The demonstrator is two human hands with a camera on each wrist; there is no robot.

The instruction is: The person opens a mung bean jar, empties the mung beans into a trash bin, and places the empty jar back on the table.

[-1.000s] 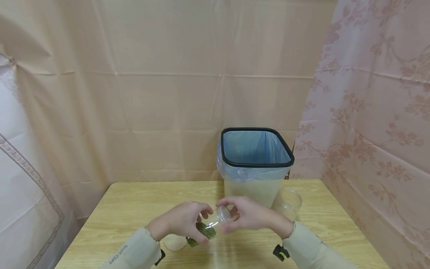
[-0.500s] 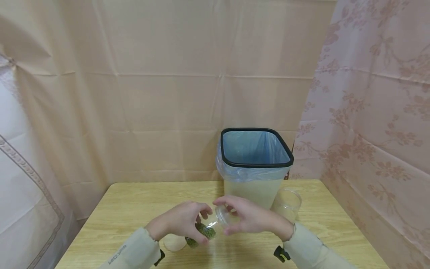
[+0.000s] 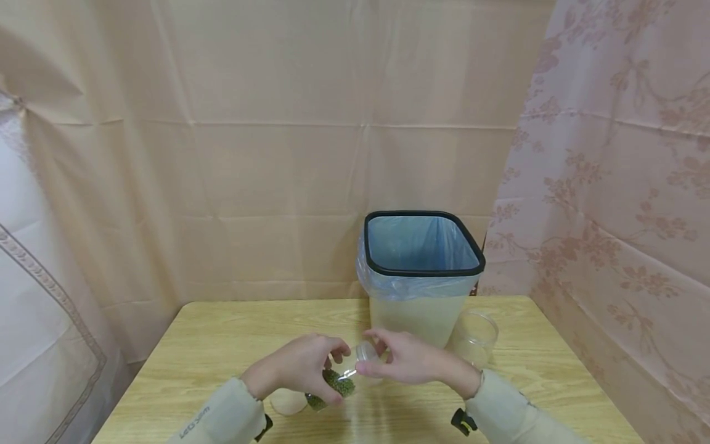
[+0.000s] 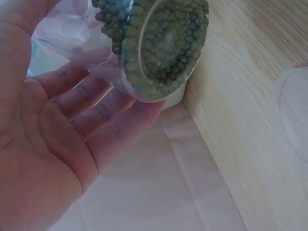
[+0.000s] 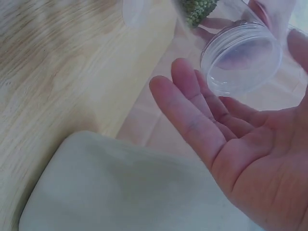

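Note:
My left hand (image 3: 302, 367) grips a clear plastic jar (image 3: 347, 371) partly filled with green beans that look like mung beans (image 4: 168, 43). The jar lies tilted above the table, its base toward the lower left and its ridged clear lid (image 5: 243, 60) toward the upper right. Around that lid end is my right hand (image 3: 407, 357), thumb in front and fingers behind. In the right wrist view its fingers (image 5: 192, 120) lie fairly straight beside the lid, and the thumb appears slightly apart from it. Below the left hand, a round translucent disc (image 3: 288, 402) lies on the table.
Behind the hands, a pale bin (image 3: 418, 317) with a black rim and blue liner stands on the wooden table (image 3: 233, 345). A clear round container (image 3: 476, 336) stands to the bin's right. Beige curtains hang behind, and a floral curtain hangs at the right.
My right hand's fingers spread around the jar's lid half a second ago, then have come in nearer to it, with the wrist slightly turned. The left hand and jar stay nearly in place.

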